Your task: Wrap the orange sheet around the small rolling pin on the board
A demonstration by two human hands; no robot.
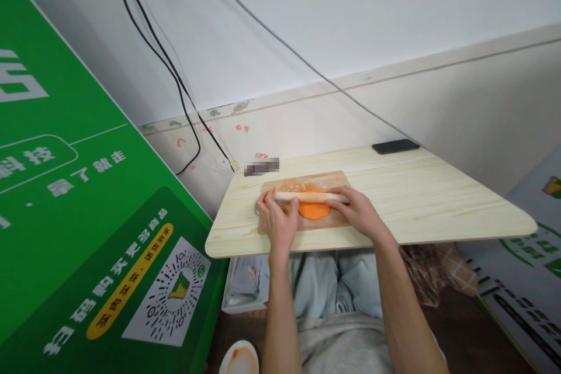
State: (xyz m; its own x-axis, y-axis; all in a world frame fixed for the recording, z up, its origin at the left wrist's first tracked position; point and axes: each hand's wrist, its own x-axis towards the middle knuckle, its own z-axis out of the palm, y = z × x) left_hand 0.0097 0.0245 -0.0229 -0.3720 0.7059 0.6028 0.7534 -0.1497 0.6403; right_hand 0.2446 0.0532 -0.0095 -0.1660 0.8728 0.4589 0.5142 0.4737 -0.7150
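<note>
A pale wooden rolling pin (307, 197) lies crosswise over a flat round of orange dough (314, 211). Beneath the dough is a wooden board (342, 179) with whitish smears near its far side. My left hand (279, 219) grips the left end of the pin, thumb along its near side. At the other end, my right hand (357, 210) has its fingers over the pin and its thumb beside the dough. Part of a round, metallic-looking rim (256, 205) shows behind my left fingers; the rest is hidden.
A black phone (395, 146) lies at the back of the light wood table (438, 198). A blurred dark item (262, 167) is at the back left. Cables run along the wall. A large green panel (131, 198) stands close on the left; below are a white box (245, 305) and a stained plate (239, 357).
</note>
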